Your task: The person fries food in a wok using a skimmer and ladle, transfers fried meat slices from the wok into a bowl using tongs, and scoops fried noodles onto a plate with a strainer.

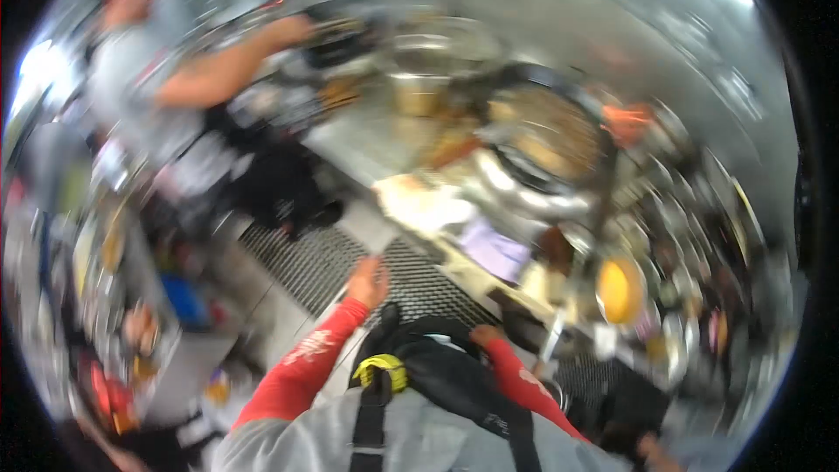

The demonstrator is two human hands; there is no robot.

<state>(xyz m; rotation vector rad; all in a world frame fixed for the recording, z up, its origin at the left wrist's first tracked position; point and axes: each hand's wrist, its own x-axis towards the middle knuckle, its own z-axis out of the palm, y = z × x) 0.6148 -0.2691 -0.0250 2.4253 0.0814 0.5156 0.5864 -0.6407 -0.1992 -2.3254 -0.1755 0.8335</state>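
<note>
Grey cloth of the wearer's shirt lies nearest the camera, crossed by two dark straps; a bright yellow-green bundle sits at the upper end of one strap; below the chest hangs a black cloth apron, creased and bunched at the waist, with a small pale patch near its top and faint light lettering toward one side. Both forearms wear red sleeves with white markings; the left hand is held out ahead of the apron, its fingers loosely extended and slightly bent, over black ribbed floor matting; the right hand is beside the apron's edge, and blur hides whether its fingers pinch or touch the cloth.

Toward the wearer's right runs a long light-coloured bench, crowded and smeared by blur; on it are a large round dark-rimmed pan with brownish contents, a pale purple cloth near the front edge, a round container with yellow-orange contents and, farther back, a shiny metal pot; an orange-red item shows beyond the pan.

Grey metallic wall panels rise behind; pale floor tiles border the matting; to the left, a co-worker in a dark cap and light grey top reaches an arm toward a dark pan; a blue item shows by a lower grey surface.
</note>
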